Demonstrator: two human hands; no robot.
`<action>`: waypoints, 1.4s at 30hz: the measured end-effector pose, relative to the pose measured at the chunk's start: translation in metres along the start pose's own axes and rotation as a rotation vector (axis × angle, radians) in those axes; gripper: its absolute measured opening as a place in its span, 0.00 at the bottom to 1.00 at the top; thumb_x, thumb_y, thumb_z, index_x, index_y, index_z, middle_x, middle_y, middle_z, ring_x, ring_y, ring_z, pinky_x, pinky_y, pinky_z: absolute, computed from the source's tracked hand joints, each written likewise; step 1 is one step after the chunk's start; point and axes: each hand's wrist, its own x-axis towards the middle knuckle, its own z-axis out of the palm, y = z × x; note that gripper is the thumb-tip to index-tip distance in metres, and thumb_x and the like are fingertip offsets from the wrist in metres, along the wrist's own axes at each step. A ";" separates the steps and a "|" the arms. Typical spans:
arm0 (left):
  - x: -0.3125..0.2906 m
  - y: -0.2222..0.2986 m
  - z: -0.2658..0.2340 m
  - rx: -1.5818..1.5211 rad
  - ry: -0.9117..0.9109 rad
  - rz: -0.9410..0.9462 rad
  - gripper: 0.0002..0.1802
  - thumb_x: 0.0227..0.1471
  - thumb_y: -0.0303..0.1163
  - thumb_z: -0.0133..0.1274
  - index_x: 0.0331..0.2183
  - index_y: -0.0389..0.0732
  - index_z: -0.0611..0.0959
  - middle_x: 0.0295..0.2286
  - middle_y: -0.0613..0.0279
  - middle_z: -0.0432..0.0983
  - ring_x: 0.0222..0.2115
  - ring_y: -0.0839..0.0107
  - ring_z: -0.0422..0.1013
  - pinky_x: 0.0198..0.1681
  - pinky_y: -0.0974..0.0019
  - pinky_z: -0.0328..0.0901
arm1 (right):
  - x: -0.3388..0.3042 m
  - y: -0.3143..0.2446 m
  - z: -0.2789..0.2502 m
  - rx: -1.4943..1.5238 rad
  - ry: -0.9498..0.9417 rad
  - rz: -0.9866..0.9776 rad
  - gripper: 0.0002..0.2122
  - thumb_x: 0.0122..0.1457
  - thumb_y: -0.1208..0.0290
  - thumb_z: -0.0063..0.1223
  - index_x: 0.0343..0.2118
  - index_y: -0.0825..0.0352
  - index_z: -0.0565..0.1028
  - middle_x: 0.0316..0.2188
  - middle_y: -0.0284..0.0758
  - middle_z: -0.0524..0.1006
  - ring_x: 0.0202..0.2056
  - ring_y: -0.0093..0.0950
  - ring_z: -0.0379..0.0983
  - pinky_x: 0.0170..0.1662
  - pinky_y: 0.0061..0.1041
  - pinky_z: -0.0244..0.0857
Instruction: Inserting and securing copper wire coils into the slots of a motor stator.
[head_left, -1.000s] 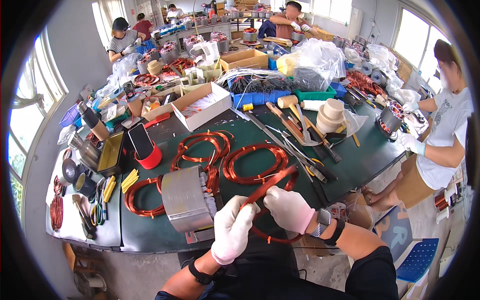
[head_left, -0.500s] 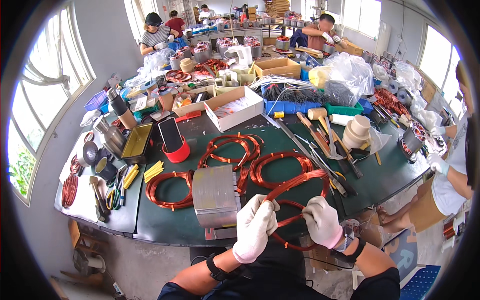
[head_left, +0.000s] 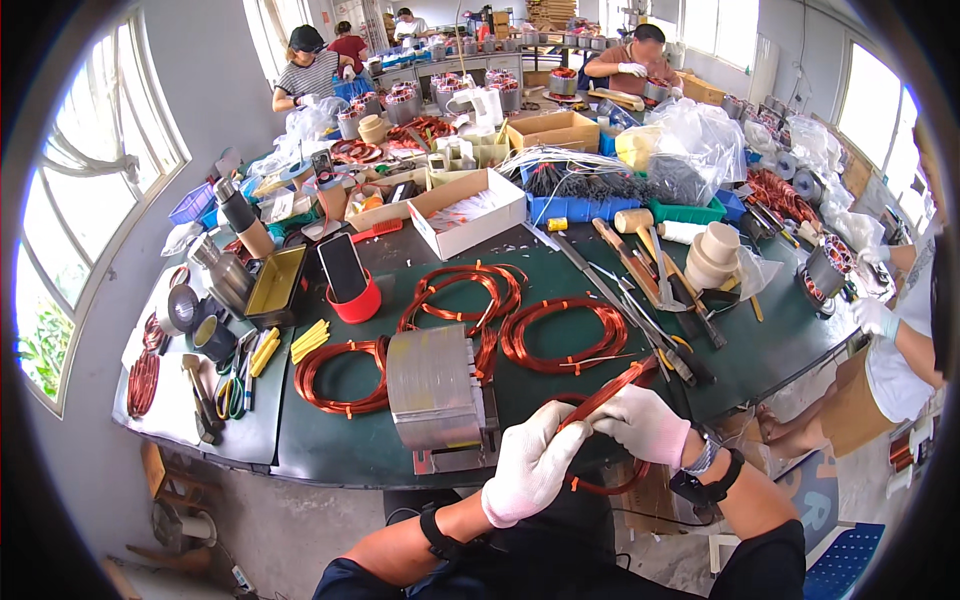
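Observation:
Both my hands wear white gloves and are closed on one copper wire coil [head_left: 608, 393], held over the front edge of the green table. My left hand [head_left: 536, 462] pinches it from the left, and my right hand [head_left: 643, 424] grips it close beside, the two nearly touching. Part of the coil hangs below my right hand; the gloves hide its middle. Just left of my hands stands a grey metal stator core [head_left: 434, 385]. Around it lie more tied copper coils: one on the left [head_left: 340, 374], one behind [head_left: 462, 300], one at the right [head_left: 563, 335].
A phone [head_left: 344, 268] leans in a red round holder [head_left: 355, 303]. Hammers, scissors [head_left: 231, 395] and yellow strips [head_left: 310, 341] lie left; a mallet [head_left: 634, 222] and long tools lie right. A white box [head_left: 468, 222] stands behind. A co-worker's gloved hand [head_left: 876, 318] is at the right edge.
My hands have come together, the right one moving inward and the left one slightly right. The held coil has turned from an open loop to a narrow, edge-on bundle.

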 end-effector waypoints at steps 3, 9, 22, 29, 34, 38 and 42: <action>0.000 -0.003 0.000 -0.014 -0.019 0.004 0.13 0.66 0.32 0.51 0.43 0.31 0.82 0.30 0.53 0.79 0.28 0.69 0.74 0.36 0.67 0.69 | -0.003 -0.003 0.003 -0.102 0.061 -0.098 0.04 0.56 0.74 0.58 0.34 0.65 0.79 0.34 0.36 0.77 0.41 0.37 0.76 0.44 0.31 0.72; 0.000 0.002 0.001 0.044 -0.027 0.066 0.13 0.66 0.34 0.50 0.39 0.33 0.82 0.25 0.70 0.74 0.24 0.84 0.64 0.29 0.73 0.63 | 0.000 -0.013 0.016 -0.404 0.055 -0.019 0.01 0.53 0.77 0.55 0.28 0.65 0.75 0.31 0.36 0.75 0.36 0.35 0.75 0.40 0.31 0.73; 0.004 -0.008 0.011 -0.029 0.128 0.126 0.16 0.66 0.39 0.53 0.38 0.32 0.77 0.21 0.68 0.71 0.16 0.80 0.61 0.20 0.72 0.57 | 0.006 0.018 0.020 0.245 0.496 0.081 0.03 0.61 0.81 0.54 0.36 0.69 0.77 0.32 0.41 0.78 0.35 0.40 0.77 0.40 0.32 0.72; 0.014 0.006 -0.008 -0.537 0.222 0.041 0.14 0.69 0.36 0.50 0.42 0.33 0.74 0.22 0.69 0.65 0.15 0.85 0.53 0.20 0.73 0.51 | -0.078 0.008 -0.019 0.096 0.611 0.239 0.06 0.60 0.79 0.55 0.38 0.69 0.80 0.31 0.40 0.80 0.33 0.36 0.81 0.38 0.30 0.73; 0.022 0.005 -0.020 -0.572 0.172 0.086 0.13 0.72 0.35 0.47 0.46 0.35 0.76 0.27 0.68 0.71 0.16 0.86 0.52 0.20 0.73 0.52 | -0.189 0.074 -0.050 -0.132 0.642 0.655 0.07 0.56 0.78 0.52 0.34 0.71 0.81 0.33 0.41 0.81 0.35 0.36 0.80 0.42 0.30 0.73; 0.030 0.014 -0.028 -0.502 0.183 0.116 0.14 0.72 0.38 0.46 0.45 0.36 0.76 0.20 0.76 0.60 0.15 0.86 0.48 0.20 0.74 0.49 | -0.241 0.113 -0.064 -0.401 0.532 0.905 0.08 0.57 0.72 0.53 0.32 0.71 0.80 0.34 0.42 0.81 0.37 0.43 0.79 0.45 0.38 0.72; 0.027 0.027 -0.020 -0.444 0.248 0.085 0.14 0.73 0.40 0.45 0.40 0.39 0.75 0.17 0.78 0.51 0.15 0.85 0.46 0.21 0.73 0.46 | -0.240 0.118 -0.063 -0.561 0.509 0.910 0.09 0.59 0.69 0.54 0.36 0.69 0.80 0.35 0.43 0.81 0.40 0.47 0.78 0.48 0.43 0.70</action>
